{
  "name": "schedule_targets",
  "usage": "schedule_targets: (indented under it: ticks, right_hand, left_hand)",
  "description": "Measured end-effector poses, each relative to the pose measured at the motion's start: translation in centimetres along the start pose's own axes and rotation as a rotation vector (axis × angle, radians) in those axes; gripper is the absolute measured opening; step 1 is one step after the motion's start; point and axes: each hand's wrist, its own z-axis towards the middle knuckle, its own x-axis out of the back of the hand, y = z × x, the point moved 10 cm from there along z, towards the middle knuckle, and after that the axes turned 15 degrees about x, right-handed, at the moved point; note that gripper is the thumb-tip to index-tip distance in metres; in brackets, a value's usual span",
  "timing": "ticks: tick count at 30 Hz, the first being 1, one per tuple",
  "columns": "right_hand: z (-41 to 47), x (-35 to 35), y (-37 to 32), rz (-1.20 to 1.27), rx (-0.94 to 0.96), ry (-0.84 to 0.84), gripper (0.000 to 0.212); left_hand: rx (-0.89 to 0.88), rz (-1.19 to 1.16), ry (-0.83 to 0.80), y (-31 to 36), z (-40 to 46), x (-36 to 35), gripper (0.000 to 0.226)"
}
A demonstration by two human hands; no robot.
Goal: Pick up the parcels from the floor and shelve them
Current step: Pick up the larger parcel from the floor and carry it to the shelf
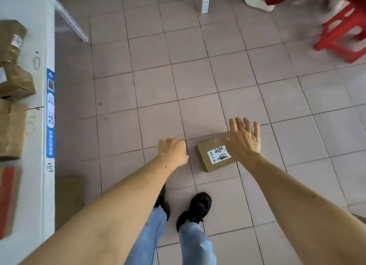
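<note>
Parcel (214,156) on floor (both hands empty).

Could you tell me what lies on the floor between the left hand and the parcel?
Nothing: in the head view, only bare floor tile shows in the narrow gap between the left hand and the parcel.

arms (122,201): bare, no sleeves
trousers (195,245): light blue, loose
shoes (196,209): black, laced, rounded toes
</note>
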Motion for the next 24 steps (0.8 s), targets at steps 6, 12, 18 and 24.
schedule_targets:
  ticks: [6,12,18,24]
  right_hand:
    - [1.9,-8.4,8.3,0.024,-0.121,-0.078,0.068]
    - [7.1,-17.4,12.3,0.027,-0.046,-0.150,0.070]
    - [12.5,-28.6,15.0,0.047,-0.002,-0.182,0.068]
    - [17.5,-35.7,16.7,0.075,0.041,-0.239,0.065]
  left_hand:
    - [-0.009,-0.127,-0.254,9.0,4.6,-9.2,0.046]
    - [-0.027,-0.333,-0.498,18.0,10.3,-18.9,0.059]
    - [0.063,-0.530,-0.724,26.6,15.3,-31.1,0.101]
    - [0.166,-0.662,-0.902,29.9,18.6,-39.2,0.124]
